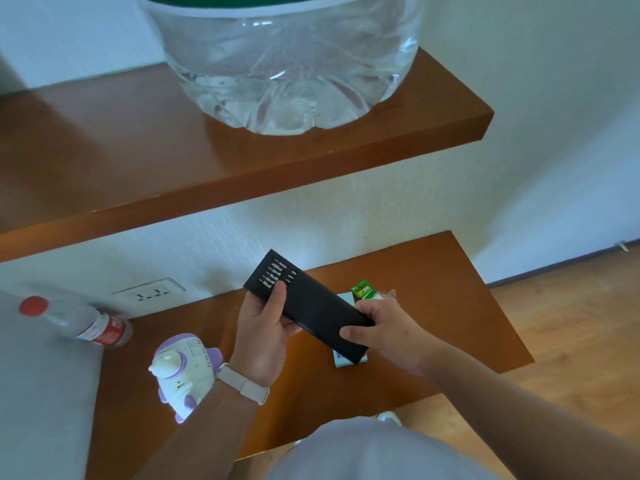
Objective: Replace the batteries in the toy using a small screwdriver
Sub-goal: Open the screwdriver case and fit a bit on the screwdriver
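Toy [183, 368] lies on the counter [433, 289], near left. Left grip [263, 330] curls round the screwdriver case [311, 303] at its slid-out tray [270, 275]; right grip [384, 327] clasps the other end. Judged step: fetching the tool; next, pinch out a driver.
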Available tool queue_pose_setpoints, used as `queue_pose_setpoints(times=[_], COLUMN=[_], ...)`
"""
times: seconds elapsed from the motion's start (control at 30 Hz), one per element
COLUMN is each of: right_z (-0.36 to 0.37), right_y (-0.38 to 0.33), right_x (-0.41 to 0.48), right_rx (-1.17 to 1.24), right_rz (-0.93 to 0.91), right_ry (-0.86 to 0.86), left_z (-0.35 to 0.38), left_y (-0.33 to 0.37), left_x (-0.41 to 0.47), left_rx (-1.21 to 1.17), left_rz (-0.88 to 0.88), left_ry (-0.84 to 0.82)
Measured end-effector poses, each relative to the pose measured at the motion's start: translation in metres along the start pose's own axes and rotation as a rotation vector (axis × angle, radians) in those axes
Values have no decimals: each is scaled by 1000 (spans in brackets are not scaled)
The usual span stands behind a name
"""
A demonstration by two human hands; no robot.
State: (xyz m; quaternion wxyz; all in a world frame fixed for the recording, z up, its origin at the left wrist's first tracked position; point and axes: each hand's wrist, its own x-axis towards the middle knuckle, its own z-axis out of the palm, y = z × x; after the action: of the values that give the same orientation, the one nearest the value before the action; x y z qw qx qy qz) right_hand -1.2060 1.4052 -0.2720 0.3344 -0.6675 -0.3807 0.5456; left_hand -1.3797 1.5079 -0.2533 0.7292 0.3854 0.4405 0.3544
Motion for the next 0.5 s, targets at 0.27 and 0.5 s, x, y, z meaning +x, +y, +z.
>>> queue_pose_setpoints(times=[0.27,0.5], right_z=[-2,-11], right_y=[2,5], right_x=[-4,-5], right_rx=[-87,-52], right_rz=[15,19], right_ry=[-21,-49], left_z=[-1,4], left_y=[-10,-8], left_x=[-4,3], left_rx=[-68,-69], left_rz=[-43,-38], left_ry=[46,39])
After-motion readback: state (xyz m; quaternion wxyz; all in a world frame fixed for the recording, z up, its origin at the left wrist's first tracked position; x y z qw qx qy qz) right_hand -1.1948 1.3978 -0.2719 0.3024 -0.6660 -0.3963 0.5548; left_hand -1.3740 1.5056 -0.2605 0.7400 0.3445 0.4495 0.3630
